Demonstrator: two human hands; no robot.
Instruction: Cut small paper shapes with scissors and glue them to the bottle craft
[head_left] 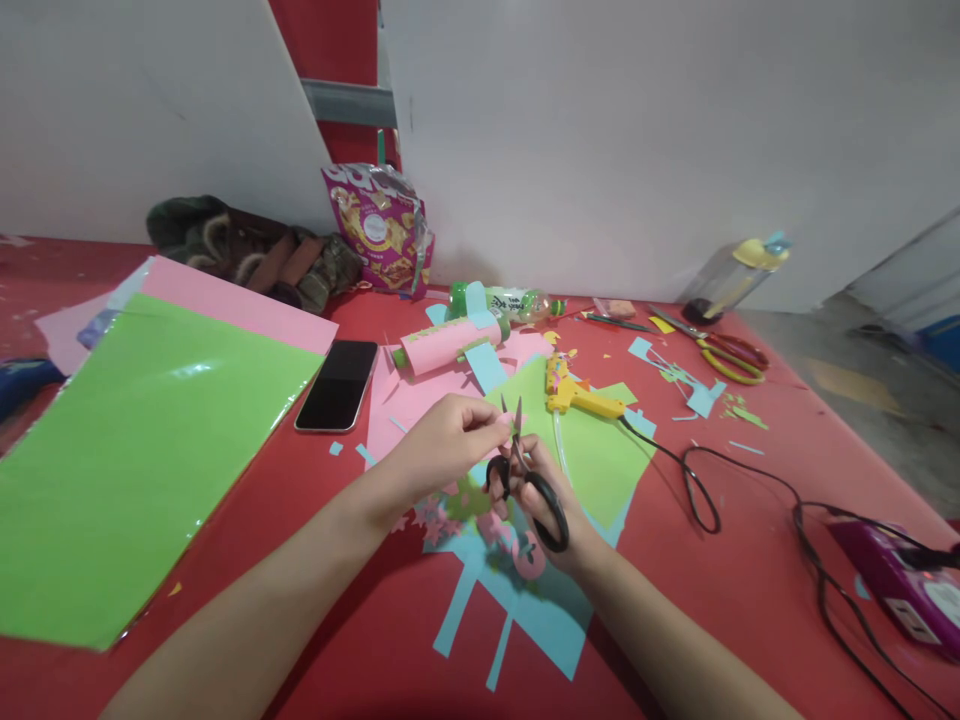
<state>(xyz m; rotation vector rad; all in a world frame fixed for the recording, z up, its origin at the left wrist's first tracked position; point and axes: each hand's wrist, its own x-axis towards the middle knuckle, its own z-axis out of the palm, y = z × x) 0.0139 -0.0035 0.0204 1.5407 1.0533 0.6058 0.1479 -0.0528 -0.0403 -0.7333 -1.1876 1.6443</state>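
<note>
My right hand (551, 480) is closed on a small pair of scissors (517, 440) with black handles, blades pointing up and a little apart. My left hand (457, 440) pinches a small pink paper piece (508, 420) right at the blades. Below my hands lie pink paper cutouts (442, 520) and a pink paper ring (529, 556) on blue paper (547, 620). Just beyond my hands, a yellow glue gun (581, 398) rests on green paper (600, 470).
A phone (337, 385) and green sheets in clear wrap (165, 440) lie left. Behind are a paper-wrapped bottle (450, 345), a green bottle (517, 303) and a snack bag (382, 230). Larger scissors (724, 355), a black cord (697, 490) and a purple power strip (892, 585) are right.
</note>
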